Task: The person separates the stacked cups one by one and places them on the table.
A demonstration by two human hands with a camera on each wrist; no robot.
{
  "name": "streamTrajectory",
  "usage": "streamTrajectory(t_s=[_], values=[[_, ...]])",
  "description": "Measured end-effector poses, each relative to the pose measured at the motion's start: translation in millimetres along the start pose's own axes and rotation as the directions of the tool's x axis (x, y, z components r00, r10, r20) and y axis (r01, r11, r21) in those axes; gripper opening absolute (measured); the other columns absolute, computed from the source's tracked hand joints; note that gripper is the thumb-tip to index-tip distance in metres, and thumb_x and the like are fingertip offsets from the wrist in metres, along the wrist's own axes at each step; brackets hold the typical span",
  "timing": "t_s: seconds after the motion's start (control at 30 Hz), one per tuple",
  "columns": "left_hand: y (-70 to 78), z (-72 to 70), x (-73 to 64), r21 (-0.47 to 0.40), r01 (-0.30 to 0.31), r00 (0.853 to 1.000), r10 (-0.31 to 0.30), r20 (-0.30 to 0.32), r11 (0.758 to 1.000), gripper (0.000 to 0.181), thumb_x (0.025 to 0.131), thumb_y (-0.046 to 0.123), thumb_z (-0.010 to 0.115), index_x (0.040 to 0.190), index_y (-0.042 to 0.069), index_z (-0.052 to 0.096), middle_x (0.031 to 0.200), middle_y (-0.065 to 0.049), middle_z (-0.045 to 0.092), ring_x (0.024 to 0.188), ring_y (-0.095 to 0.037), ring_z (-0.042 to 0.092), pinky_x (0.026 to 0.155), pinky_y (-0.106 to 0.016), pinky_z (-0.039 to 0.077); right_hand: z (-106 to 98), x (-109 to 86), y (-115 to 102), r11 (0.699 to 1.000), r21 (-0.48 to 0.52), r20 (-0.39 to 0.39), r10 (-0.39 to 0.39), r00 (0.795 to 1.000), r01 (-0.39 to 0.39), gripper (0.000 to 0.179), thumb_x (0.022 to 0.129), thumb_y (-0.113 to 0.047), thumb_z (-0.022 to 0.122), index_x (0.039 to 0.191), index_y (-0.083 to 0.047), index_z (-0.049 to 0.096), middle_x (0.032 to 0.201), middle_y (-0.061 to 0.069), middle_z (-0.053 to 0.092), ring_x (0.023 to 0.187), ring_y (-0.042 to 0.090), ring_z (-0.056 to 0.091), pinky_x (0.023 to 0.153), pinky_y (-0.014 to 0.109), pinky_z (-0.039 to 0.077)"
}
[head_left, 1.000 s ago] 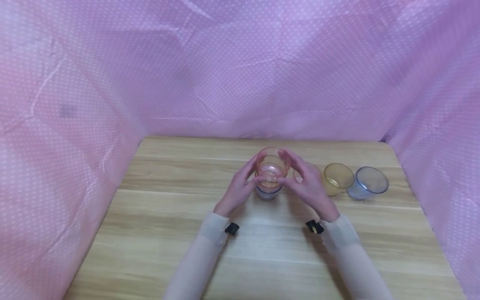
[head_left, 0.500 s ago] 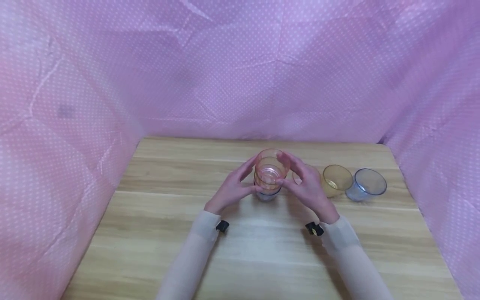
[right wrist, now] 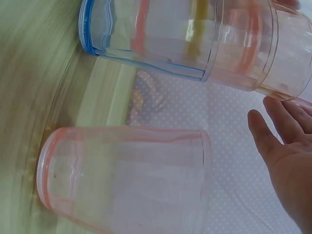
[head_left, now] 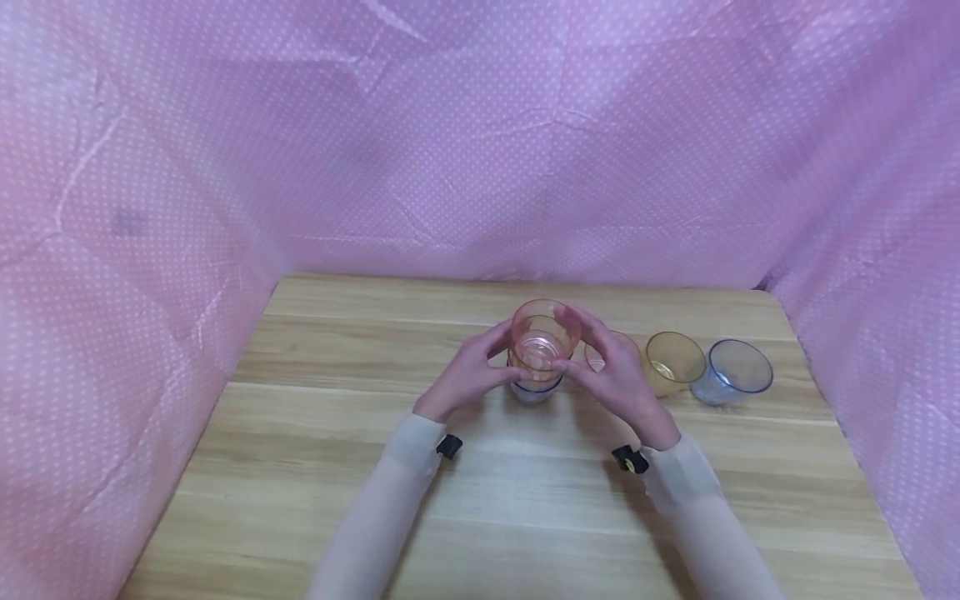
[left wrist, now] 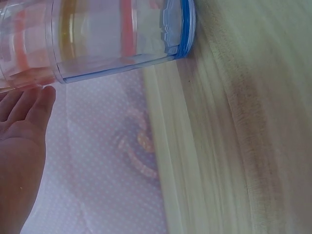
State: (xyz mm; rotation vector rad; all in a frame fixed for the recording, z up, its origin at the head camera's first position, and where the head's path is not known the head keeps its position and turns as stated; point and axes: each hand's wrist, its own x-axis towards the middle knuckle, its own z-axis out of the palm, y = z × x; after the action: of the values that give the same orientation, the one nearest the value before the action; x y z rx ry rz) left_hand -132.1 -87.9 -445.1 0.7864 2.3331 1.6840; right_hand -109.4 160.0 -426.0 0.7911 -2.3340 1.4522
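Observation:
A stack of nested clear cups stands upright at mid-table. A pink cup (head_left: 543, 332) is topmost and a blue cup (head_left: 533, 396) is lowest; orange and yellow bands show through the walls in both wrist views. My left hand (head_left: 463, 377) holds the upper stack from the left, its fingertips (left wrist: 47, 93) against the wall below the top rim. From the right, my right hand (head_left: 618, 375) grips the pink cup, thumb in front and index finger behind. Its lower fingers are spread off the wall in the right wrist view.
Right of the stack stand another pink cup (right wrist: 126, 178), partly hidden by my right hand in the head view, a yellow cup (head_left: 670, 367) and a second blue cup (head_left: 735, 371) in a row. Pink dotted cloth (head_left: 480, 167) walls the wooden table (head_left: 360, 467).
The pink cup has settled slightly lower into the stack. My left hand opened a little and shifted left, then came back in against the cups. The right hand has hardly moved.

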Motion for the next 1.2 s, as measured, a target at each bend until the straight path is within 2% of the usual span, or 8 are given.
streamTrajectory(t_s=[0.1,0.2,0.4,0.47,0.57,0.77,0.97,1.2], values=[[0.3,0.9,-0.4,-0.007,0.003,1.0,-0.003,-0.001,1.0,0.08,0.087,0.015,0.085,0.157,0.014,0.046,0.149,-0.013,0.057,0.139,-0.026,0.053,0.119,-0.032,0.041,-2,1.4,-2,1.0,-0.006,0.039,0.022,0.999,-0.022,0.085,0.077,0.0,0.088,0.152,-0.005,0.048,0.147,0.01,0.06,0.131,0.03,0.06,0.115,0.028,0.044],[1.1,1.1,-1.0,-0.008,0.006,1.0,-0.006,-0.006,1.0,0.078,0.087,0.014,0.085,0.156,0.015,0.048,0.149,-0.011,0.058,0.139,-0.025,0.052,0.119,-0.031,0.041,-4,5.1,-3,0.998,-0.021,0.101,0.062,0.993,-0.06,0.093,0.077,-0.004,0.09,0.156,-0.001,0.041,0.153,0.013,0.054,0.136,0.035,0.054,0.115,0.041,0.046],[1.1,0.6,-1.5,-0.014,-0.015,1.0,0.015,0.002,1.0,0.077,0.087,0.01,0.083,0.156,0.013,0.047,0.149,-0.012,0.057,0.14,-0.026,0.052,0.119,-0.031,0.04,-11,15.9,-6,0.984,-0.107,0.216,0.162,0.963,-0.142,0.105,0.076,-0.021,0.093,0.161,-0.005,0.033,0.159,0.013,0.046,0.139,0.041,0.05,0.116,0.063,0.038],[1.4,0.6,-1.5,-0.014,-0.019,1.0,0.02,0.006,1.0,0.078,0.087,0.01,0.083,0.156,0.013,0.047,0.149,-0.013,0.057,0.14,-0.026,0.052,0.119,-0.031,0.04,-13,19.5,-5,0.981,-0.103,0.249,0.183,0.951,-0.162,0.108,0.075,-0.024,0.094,0.161,-0.007,0.032,0.16,0.013,0.045,0.14,0.041,0.049,0.118,0.064,0.034],[2.6,0.8,-1.6,-0.007,-0.017,1.0,0.017,0.011,1.0,0.078,0.088,0.011,0.082,0.157,0.014,0.046,0.15,-0.013,0.057,0.14,-0.025,0.052,0.119,-0.031,0.04,-14,24.7,-4,0.982,-0.045,0.289,0.189,0.939,-0.184,0.108,0.075,-0.019,0.095,0.161,-0.005,0.031,0.16,0.015,0.044,0.143,0.04,0.045,0.121,0.062,0.03],[3.5,1.5,-1.7,0.001,-0.019,1.0,0.019,0.01,1.0,0.077,0.089,0.011,0.081,0.157,0.012,0.045,0.148,-0.013,0.058,0.14,-0.025,0.052,0.119,-0.032,0.04,-16,29.3,-2,0.976,0.007,0.319,0.206,0.925,-0.22,0.105,0.074,-0.015,0.095,0.159,-0.002,0.034,0.157,0.016,0.047,0.143,0.041,0.045,0.121,0.061,0.032],[3.3,1.7,-2.4,0.001,-0.026,1.0,0.026,0.017,1.0,0.075,0.091,0.012,0.08,0.157,0.013,0.045,0.15,-0.013,0.056,0.141,-0.025,0.051,0.12,-0.032,0.039,-17,30.5,-1,0.982,0.062,0.328,0.149,0.933,-0.178,0.098,0.074,-0.01,0.094,0.155,-0.002,0.039,0.153,0.014,0.053,0.142,0.037,0.048,0.121,0.059,0.034],[3.9,2.6,-3.4,0.01,-0.003,1.0,0.003,0.021,1.0,0.074,0.092,0.016,0.078,0.158,0.018,0.044,0.154,-0.008,0.053,0.142,-0.022,0.049,0.12,-0.034,0.039,-17,30.1,0,0.982,0.123,0.326,0.096,0.941,-0.143,0.09,0.076,-0.003,0.092,0.152,-0.006,0.043,0.152,0.009,0.055,0.141,0.03,0.05,0.121,0.052,0.037]])
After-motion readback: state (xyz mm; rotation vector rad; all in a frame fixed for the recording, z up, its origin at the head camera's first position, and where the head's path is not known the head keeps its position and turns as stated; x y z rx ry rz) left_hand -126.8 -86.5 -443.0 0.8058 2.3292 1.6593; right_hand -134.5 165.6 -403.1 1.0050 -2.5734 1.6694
